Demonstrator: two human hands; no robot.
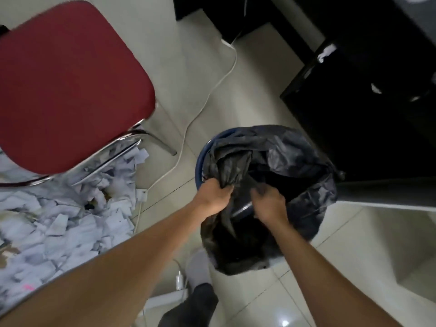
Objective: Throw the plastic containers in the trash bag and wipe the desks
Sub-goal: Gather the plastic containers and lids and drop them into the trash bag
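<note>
I look down at the black trash bag (295, 156). It sits inside a blue bin (200, 159) on the pale tiled floor (247, 67). The bag's top is open and its edge hangs over the bin's rim.

My left hand (215, 197) grabs a bunch of the bag at the near left side of the bin. The fingers are curled tight around the plastic.

My right hand (270, 204) is just beside it, over the near edge of the bag. Its fingers bend down, but the hand is blurry. I cannot tell if it holds the bag or only touches it.

A red chair (70, 86) with shiny legs stands to the left of the bin. A big heap of white paper scraps (59, 220) lies under it. A white cable (212, 90) runs along the floor between the chair and the bin. A dark cabinet (365, 102) stands right behind the bin.
</note>
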